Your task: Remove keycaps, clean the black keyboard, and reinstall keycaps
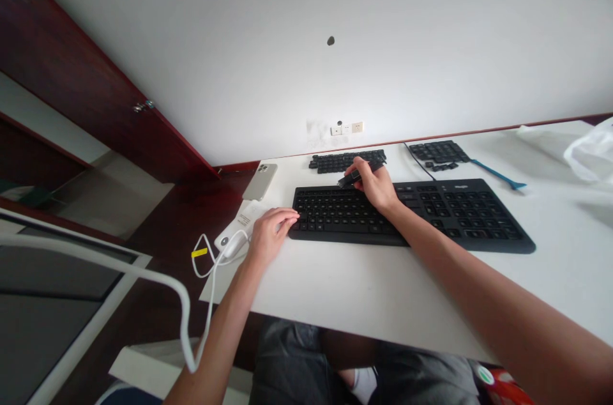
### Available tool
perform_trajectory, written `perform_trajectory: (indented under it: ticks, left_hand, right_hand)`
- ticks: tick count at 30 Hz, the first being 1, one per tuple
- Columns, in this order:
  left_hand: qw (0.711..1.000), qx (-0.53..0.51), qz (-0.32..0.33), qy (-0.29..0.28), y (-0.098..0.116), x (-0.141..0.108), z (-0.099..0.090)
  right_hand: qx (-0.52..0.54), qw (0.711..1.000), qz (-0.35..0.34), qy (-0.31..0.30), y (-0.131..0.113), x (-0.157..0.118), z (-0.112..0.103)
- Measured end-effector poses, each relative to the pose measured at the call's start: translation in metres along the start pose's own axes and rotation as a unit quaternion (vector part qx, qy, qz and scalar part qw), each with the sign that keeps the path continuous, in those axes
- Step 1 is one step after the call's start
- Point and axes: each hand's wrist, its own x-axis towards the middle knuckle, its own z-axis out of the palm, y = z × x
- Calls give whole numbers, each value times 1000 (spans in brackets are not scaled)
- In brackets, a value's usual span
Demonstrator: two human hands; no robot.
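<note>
On the head cam I can see the right hand (371, 186) pinching a small black tool (349, 179) over the middle of a black keyboard (460, 220), while the left hand (272, 234) sits well apart, open, with its fingertips (293, 216) at the keyboard's left end. Loose black keycaps (347, 161) lie in two clusters behind it on the white bench (527, 277), with a blue pry tool (498, 175) off to the right and a phone (260, 181) to the left.

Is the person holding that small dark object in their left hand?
No, the right hand grips the small dark object above the black keyboard, while the left hand lies empty at the keyboard's edge.
</note>
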Motion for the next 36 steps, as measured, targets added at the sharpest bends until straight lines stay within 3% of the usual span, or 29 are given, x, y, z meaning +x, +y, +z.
perform_trajectory:
  ticks: [15, 24, 31, 36]
  left_hand:
    - [1000, 19, 19, -2, -2, -2, 1]
    - [994, 82, 69, -15, 1, -2, -3]
    - [983, 166, 80, 17, 14, -7, 1]
    - [984, 162, 73, 20, 15, -6, 4]
  right_hand:
    - [9, 1000, 1, -4, -3, -2, 0]
    - [5, 1000, 0, -7, -6, -3, 0]
    - [-17, 1000, -13, -13, -8, -6, 0]
    - [-31, 999, -19, -20, -7, -7, 0]
